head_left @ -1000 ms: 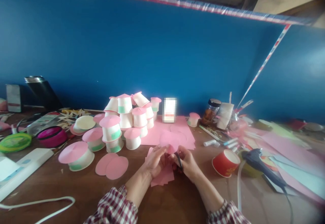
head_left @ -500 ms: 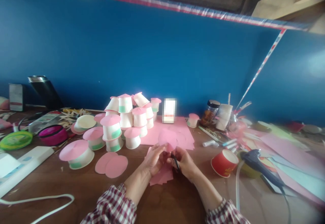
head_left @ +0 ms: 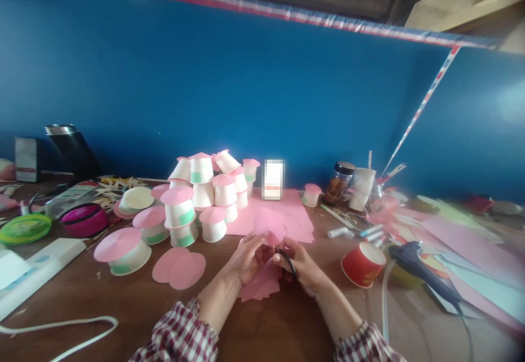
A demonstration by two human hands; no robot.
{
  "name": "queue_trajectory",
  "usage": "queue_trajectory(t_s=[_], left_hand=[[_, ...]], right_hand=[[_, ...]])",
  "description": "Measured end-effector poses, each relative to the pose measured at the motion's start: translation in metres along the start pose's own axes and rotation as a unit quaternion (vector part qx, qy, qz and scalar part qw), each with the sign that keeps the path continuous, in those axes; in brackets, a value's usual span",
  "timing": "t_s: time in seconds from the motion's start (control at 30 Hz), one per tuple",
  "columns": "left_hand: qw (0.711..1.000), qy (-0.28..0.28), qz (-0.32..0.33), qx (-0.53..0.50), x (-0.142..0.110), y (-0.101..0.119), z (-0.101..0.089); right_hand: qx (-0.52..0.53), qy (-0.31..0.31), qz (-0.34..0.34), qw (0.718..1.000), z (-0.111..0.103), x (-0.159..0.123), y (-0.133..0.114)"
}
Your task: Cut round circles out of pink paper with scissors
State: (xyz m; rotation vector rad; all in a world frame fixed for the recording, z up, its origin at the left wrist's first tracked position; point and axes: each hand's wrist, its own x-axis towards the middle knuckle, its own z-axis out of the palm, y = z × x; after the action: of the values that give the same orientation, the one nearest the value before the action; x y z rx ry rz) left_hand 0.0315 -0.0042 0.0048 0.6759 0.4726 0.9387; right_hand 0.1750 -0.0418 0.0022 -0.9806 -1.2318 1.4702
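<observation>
Pinched in my left hand (head_left: 251,257) is a piece of pink paper (head_left: 269,224), raised above the table. My right hand (head_left: 301,266) is closed round dark-handled scissors (head_left: 286,261), whose blades meet the paper's near edge and are mostly hidden by my fingers. Below both hands lies a stack of pink paper scraps (head_left: 260,284). To the left, two pink paper circles (head_left: 186,270) overlap flat on the table. Beyond them stand several upturned white paper cups (head_left: 178,209) with pink paper tops and green patches, some of them stacked.
Right of my hands sit a red paper cup (head_left: 363,263) and a glue gun (head_left: 426,272) with its cord. Markers (head_left: 372,233), a dark-lidded jar (head_left: 340,181) and coloured paper (head_left: 471,247) lie behind. A white power strip (head_left: 45,269) and loose cable (head_left: 82,323) are at left.
The scissors have tilted and shifted slightly in my right hand at the paper's edge. The pink paper has turned a little in my left hand. Surrounding things have stayed put.
</observation>
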Motion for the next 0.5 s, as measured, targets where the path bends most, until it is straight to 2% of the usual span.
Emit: queue_trajectory(t_s=[0.1, 0.3, 0.5], left_hand=[[0.999, -0.044, 0.005, -0.007, -0.0013, 0.0017, -0.0008], [0.996, -0.075, -0.016, 0.034, -0.003, 0.0007, -0.0006], [0.997, -0.064, -0.006, 0.039, -0.0014, -0.001, -0.0023]], right_hand=[[0.018, -0.011, 0.016, 1.0, -0.0003, -0.0006, 0.0006], [0.032, -0.007, 0.007, 0.999, 0.0008, -0.0004, 0.0019], [0.036, -0.02, 0.013, 0.999, 0.0003, 0.0004, 0.0032]])
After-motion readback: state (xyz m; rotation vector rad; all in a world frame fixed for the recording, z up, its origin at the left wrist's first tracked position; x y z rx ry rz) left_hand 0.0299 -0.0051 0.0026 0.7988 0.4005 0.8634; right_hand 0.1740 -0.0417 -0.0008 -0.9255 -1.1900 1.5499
